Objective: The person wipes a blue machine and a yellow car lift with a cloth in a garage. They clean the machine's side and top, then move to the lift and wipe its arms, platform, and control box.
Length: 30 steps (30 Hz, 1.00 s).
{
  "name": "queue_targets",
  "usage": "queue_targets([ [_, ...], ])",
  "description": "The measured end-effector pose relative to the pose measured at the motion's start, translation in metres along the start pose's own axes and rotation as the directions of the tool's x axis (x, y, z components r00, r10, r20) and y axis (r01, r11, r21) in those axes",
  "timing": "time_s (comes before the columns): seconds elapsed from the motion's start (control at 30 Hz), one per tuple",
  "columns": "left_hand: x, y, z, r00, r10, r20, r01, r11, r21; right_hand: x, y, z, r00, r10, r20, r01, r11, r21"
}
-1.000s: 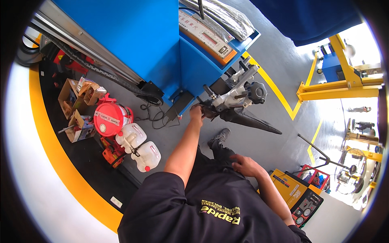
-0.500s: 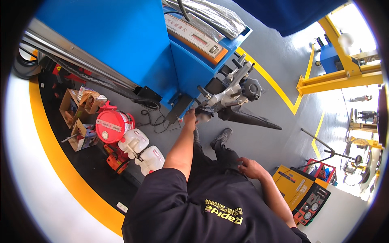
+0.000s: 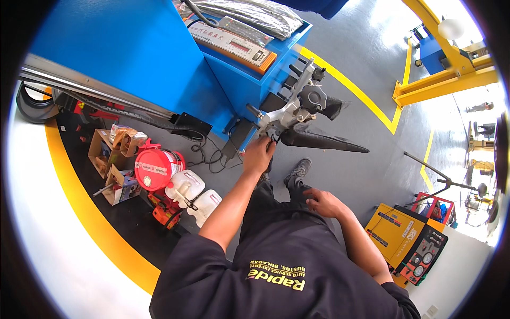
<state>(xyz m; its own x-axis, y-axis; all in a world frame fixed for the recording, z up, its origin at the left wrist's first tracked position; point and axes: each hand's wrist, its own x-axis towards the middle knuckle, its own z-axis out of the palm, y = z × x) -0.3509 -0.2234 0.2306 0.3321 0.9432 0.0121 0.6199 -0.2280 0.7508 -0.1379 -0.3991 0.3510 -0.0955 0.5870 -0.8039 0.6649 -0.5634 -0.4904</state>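
A silver-grey metal wheel clamp (image 3: 289, 111) with black knobs hangs at the side of a blue cabinet (image 3: 234, 69). My left hand (image 3: 258, 154) reaches up to its near lower end, fingers curled round a dark part there; the fingertips are partly hidden. Beside that hand, a long black bar-like arm (image 3: 324, 139) sticks out to the right from the clamp. My right hand (image 3: 325, 203) hangs by my right thigh, empty, its fingers loosely bent and apart.
An orange-edged measuring gauge (image 3: 234, 45) lies on the cabinet's tray. Cables (image 3: 212, 154) trail on the floor below. A red bucket (image 3: 154, 169), white jugs (image 3: 186, 186) and cardboard boxes (image 3: 101, 151) stand left. At right are a yellow machine (image 3: 396, 228) and a yellow lift post (image 3: 446, 42).
My left hand has moved up and right onto the clamp's lower end. My right hand has come slightly away from my thigh. The whole view has shifted a little.
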Motion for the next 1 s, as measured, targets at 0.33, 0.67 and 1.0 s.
queue_targets([
  [0.33,0.030,-0.007,0.025,0.987,0.011,0.159,-0.030,0.993,0.119,-0.022,0.039,0.005,0.995,0.074,-0.060,-0.072,0.997,0.021],
  [0.67,0.034,0.003,0.036,0.991,-0.102,0.086,0.070,0.946,0.316,-0.054,0.099,-0.007,0.995,0.086,-0.045,-0.079,0.988,0.131],
  [1.0,0.025,-0.009,0.070,0.974,-0.224,0.029,0.175,0.830,0.529,-0.100,0.269,-0.073,0.986,0.045,-0.160,-0.009,0.976,0.219],
])
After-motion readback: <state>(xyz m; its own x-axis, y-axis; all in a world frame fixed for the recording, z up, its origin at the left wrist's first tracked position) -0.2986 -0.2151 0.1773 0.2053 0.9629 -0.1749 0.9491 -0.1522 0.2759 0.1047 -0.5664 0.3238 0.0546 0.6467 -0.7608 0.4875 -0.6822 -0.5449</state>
